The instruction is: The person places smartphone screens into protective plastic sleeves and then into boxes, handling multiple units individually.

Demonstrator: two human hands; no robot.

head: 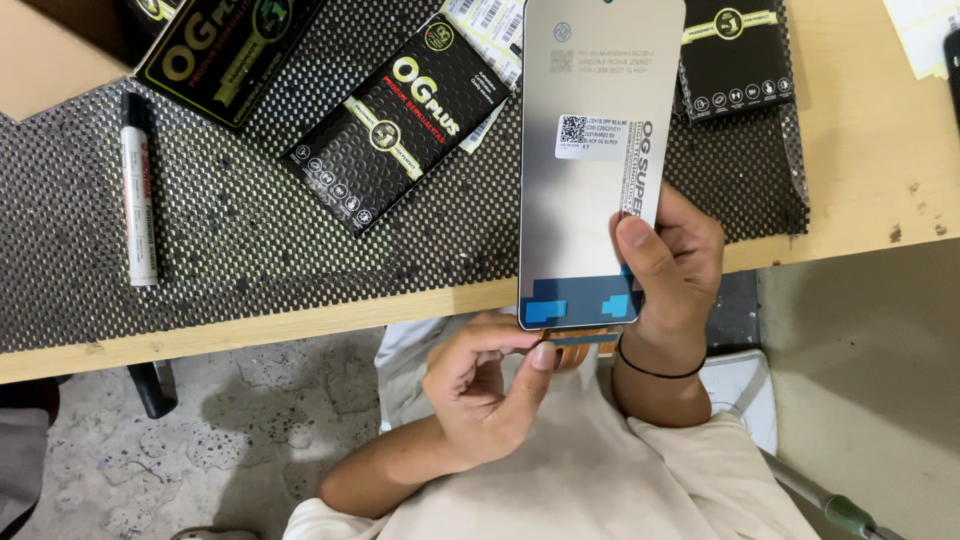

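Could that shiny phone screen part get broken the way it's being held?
Maybe. The right hand grips the silver screen panel only at its lower edge, out past the wooden table, so a slip could drop it to the floor. The left hand pinches the thin orange ribbon cable at the bottom; a hard tug might crease or tear it.

I get a single view, from the camera worn on the head. It looks steeply down and slightly forward, close over the lap, so both hands sit in the lower middle of the frame. The wooden table (860,190) fills the upper half, its black mesh mat (250,240) upper left, and the floor (180,440) shows lower left.
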